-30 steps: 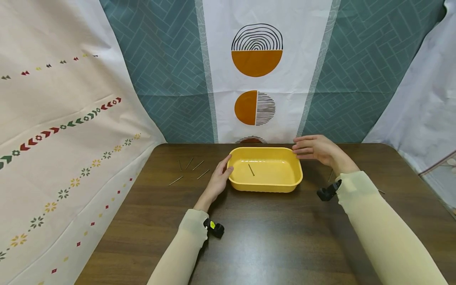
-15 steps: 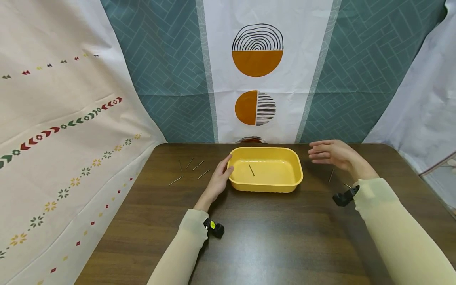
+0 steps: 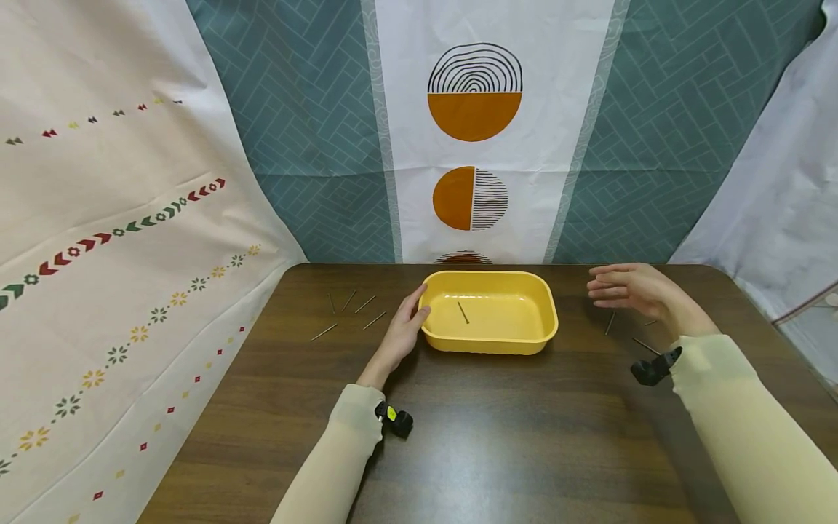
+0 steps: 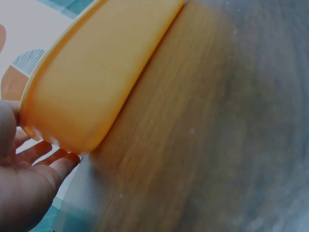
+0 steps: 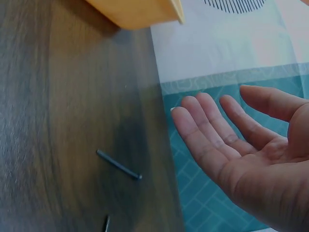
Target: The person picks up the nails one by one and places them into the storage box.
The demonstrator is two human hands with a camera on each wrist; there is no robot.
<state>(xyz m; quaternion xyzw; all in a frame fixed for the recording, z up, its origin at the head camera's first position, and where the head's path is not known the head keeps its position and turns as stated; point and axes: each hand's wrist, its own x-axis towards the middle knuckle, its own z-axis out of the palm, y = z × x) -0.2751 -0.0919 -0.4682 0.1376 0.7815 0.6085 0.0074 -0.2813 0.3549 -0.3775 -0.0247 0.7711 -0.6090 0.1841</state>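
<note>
A yellow plastic tray [image 3: 484,345] stands near the back of the table, with one nail [image 3: 463,312] lying on its floor. My left hand [image 3: 399,333] holds the tray's left end, thumb over the rim and fingers against the outer wall; the left wrist view shows these fingers [image 4: 64,166] at the wall. To the right of the tray my right hand [image 3: 636,290] hovers above the table, fingers relaxed and nothing in it. Below that hand lie a few loose nails, among them a dark nail [image 5: 119,165] in the right wrist view.
Several more nails [image 3: 324,332] are scattered on the dark wooden table [image 3: 458,437] left of the tray. Behind the table's back edge hangs a patterned teal and white curtain [image 3: 314,145]. A pale cloth [image 3: 144,306] borders the left side.
My right hand has moved away from the tray's right end, out to the right, uncovering nails on the table there. My left hand and the tray stay in place.
</note>
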